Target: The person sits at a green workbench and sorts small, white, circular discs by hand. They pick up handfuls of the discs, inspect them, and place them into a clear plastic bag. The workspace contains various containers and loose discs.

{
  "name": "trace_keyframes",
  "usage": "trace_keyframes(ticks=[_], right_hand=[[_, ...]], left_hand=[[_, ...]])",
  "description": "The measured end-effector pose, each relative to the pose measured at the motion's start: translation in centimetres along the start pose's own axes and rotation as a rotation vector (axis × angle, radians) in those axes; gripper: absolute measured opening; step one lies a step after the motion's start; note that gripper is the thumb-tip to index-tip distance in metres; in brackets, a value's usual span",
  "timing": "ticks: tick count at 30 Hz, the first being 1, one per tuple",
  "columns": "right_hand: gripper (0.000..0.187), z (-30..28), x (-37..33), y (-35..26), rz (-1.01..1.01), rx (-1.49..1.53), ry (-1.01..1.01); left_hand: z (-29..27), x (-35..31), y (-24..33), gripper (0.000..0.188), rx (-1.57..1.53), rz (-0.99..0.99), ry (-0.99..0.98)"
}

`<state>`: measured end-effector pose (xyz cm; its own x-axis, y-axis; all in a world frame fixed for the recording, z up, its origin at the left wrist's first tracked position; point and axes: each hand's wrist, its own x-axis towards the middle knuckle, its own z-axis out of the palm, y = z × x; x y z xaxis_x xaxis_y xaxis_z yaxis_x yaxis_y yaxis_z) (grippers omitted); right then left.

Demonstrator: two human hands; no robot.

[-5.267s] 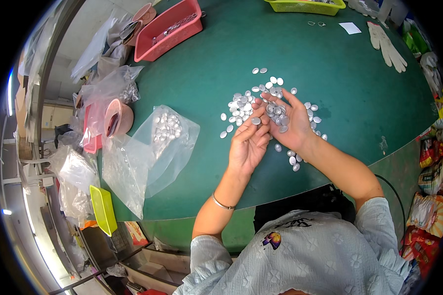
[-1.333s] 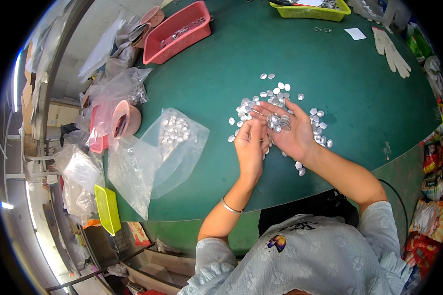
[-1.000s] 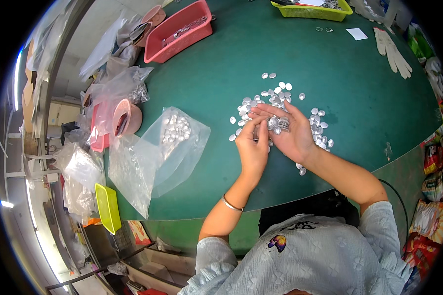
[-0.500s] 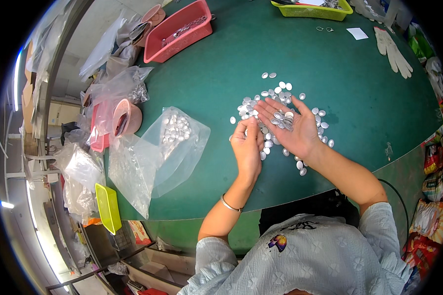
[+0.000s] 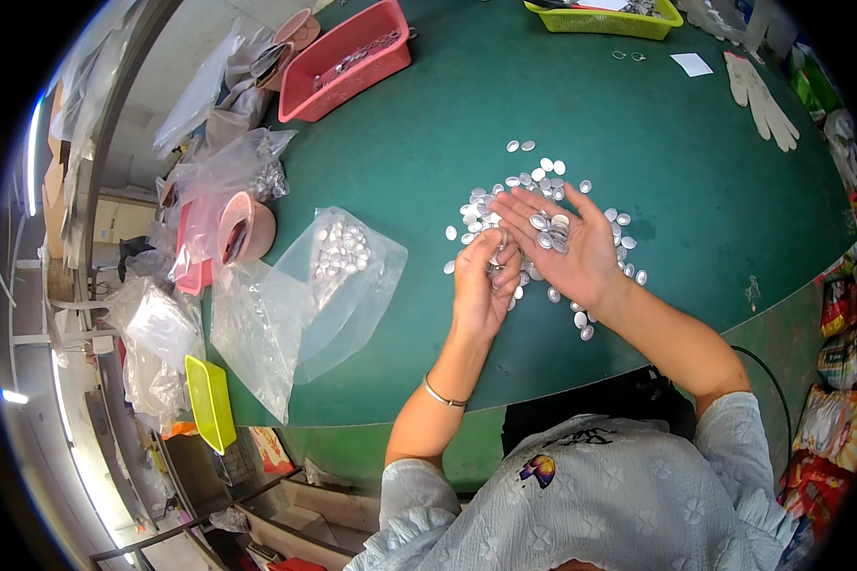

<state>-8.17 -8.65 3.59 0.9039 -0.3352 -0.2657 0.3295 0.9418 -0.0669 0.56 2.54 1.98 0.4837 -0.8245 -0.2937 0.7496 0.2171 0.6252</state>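
Small silver oval metal pieces point(image 5: 479, 195) lie scattered on the green table around and under both hands. My right hand point(image 5: 576, 247) is palm up with its fingers stretched out, and a small heap of oval pieces point(image 5: 552, 231) rests on the palm. Right beside its fingers, my left hand point(image 5: 483, 285) is closed, fingers curled, with silver oval pieces partly showing between thumb and fingers. How many it holds is hidden.
On the left, a clear plastic bag point(image 5: 305, 314) holds more oval pieces beside a pink cup point(image 5: 248, 228). A pink basket point(image 5: 343, 67) and a yellow-green basket point(image 5: 605, 24) stand at the back. A white glove point(image 5: 760, 100) and a white paper point(image 5: 692, 65) lie far right.
My left hand has turned and shifted slightly right, and oval pieces now show in its fingers. The heap on my right palm looks smaller.
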Motion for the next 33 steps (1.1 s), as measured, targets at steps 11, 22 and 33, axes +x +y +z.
trace_keyframes(ticks=[11, 22, 33], right_hand=[[0.055, -0.2, 0.0, 0.1, 0.0, -0.097, -0.014], [0.055, -0.2, -0.1, 0.6, 0.031, -0.194, 0.009], [0.056, -0.5, 0.0, 0.4, 0.02, -0.139, -0.027]], left_hand=[[1.6, -0.6, -1.5, 0.021, 0.993, 0.467, 0.061], [1.4, -0.7, -1.2, 0.011, 1.088, 0.449, 0.115], [0.5, -0.5, 0.2, 0.018, 0.137, 0.088, -0.191]])
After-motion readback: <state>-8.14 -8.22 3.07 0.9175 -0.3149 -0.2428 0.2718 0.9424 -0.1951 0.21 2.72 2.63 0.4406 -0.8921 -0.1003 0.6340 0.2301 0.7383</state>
